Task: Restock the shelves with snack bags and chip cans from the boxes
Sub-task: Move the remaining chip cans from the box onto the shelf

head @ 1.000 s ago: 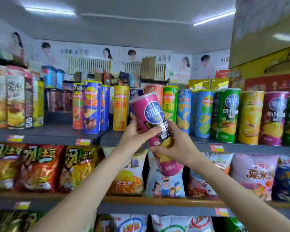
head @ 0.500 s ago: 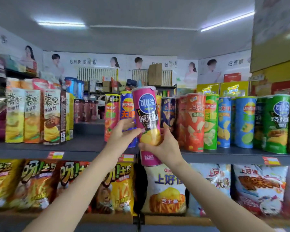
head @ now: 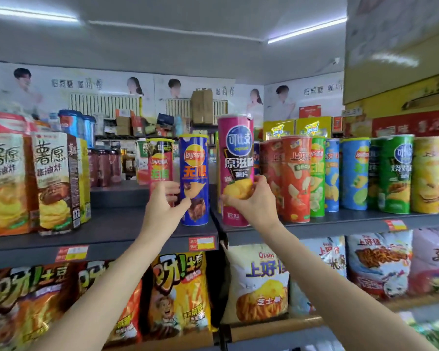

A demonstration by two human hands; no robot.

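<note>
Pink can (head: 235, 171) stands at the shelf (head: 340, 222) front edge, just at 9 o'clock of a red can (head: 295, 178), gripped low by the right hand (head: 251, 203). Placing seems underway; next, release and push back. Left hand (head: 162, 201) loosely curled, holding nothing, beside the blue can (head: 193, 178).

Fluorescent tubes (head: 307, 30) are mounted on a grey ceiling (head: 188, 46) above the poster-lined back wall (head: 99, 84).
</note>
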